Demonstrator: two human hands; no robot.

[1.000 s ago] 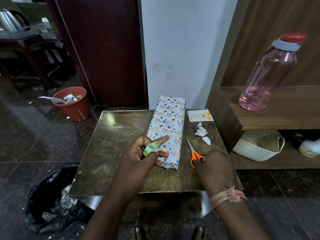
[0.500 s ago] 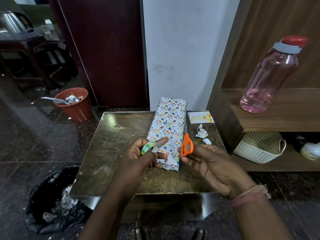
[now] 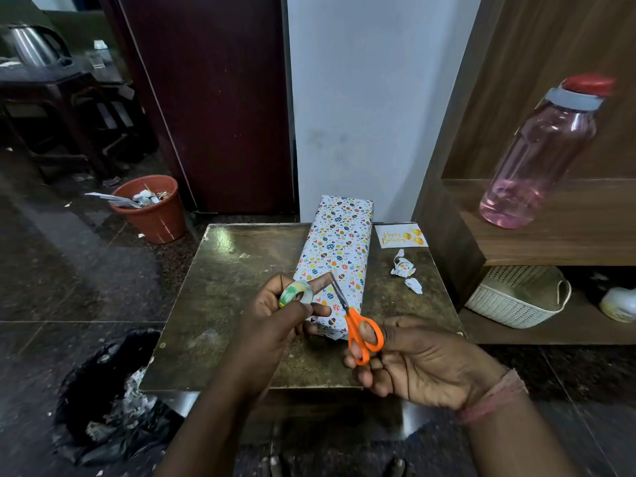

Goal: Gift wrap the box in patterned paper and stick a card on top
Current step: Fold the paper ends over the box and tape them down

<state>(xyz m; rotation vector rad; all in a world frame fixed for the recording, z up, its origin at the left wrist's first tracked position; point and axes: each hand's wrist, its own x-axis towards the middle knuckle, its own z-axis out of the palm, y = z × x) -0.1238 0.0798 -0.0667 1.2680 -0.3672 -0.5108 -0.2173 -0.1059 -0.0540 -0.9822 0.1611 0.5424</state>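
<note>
Surface: small dark table on tiled floor, white wall far side, wooden shelf right.
Box: wrapped box lies lengthwise mid-table, patterned paper fully on.
Card: card flat at far right, just beside box, not stuck yet.
Risk: tape strip could curl onto itself or fingers once cut; blades close to left fingertips, a slip could nick them.
Left hand: left hand curled round tape roll, strip pulled out right.
Right hand: right hand fingers through orange scissors, blades at strip.
Scraps: paper bits right of box.
</note>
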